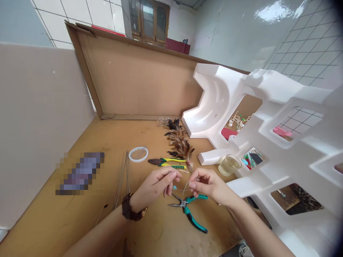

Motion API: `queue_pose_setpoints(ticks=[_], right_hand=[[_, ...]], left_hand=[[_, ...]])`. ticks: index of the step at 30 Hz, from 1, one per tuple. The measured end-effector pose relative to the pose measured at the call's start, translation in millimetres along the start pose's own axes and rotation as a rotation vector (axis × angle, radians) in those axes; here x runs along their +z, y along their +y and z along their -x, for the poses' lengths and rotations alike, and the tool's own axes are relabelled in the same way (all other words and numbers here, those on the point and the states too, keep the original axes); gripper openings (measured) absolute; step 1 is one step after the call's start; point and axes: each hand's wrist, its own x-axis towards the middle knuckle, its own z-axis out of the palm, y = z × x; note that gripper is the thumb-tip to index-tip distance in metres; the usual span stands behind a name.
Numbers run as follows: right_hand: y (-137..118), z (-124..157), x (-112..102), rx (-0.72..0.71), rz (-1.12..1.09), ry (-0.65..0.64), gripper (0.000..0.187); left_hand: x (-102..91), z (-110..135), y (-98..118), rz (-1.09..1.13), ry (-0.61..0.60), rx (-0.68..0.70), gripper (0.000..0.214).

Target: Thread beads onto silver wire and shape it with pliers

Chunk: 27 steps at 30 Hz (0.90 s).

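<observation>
A home craft corner: tiled walls (316, 39), wooden cabinet (148, 21), cardboard worktop (88, 200).

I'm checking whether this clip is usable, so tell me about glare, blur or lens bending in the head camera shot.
Head view: strong wide-angle bending, the white foam block and tiled wall curve toward the right edge; bright glare on the glossy wall at upper right; a pixelated patch hides something on the cardboard. Left hand, right hand and the teal pliers are fairly sharp, with soft shadows only.

Head camera looks down, close over worktable (80, 214).
</observation>
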Motion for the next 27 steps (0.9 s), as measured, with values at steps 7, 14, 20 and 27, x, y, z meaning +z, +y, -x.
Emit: queue_pose_setpoints(ticks=[7,14,20,27], right_hand=[[-1.1,4.8,0.7,-0.138,0.03,0.12,0.018],[-1.1,4.6,-8.6,-0.031,0.028,-0.049,0.019],[6.8,-3.4,-0.5,0.03,0.05,-0.163,0.02],[7.6,0.2,-4.4,0.0,0.039,-0.037,0.022]], left_hand=[[5.6,-1.4,-7.0,0.084,-0.211,-0.048,0.032],[-15.7,0.4,3.0,-0.037,-0.131,-0.042,0.029],[-1.3,0.4,-4.8,0.085,-0.186,-0.093,0.021],[8.6,-1.1,-9.6,0.051,-0.092,-0.094,0.028]])
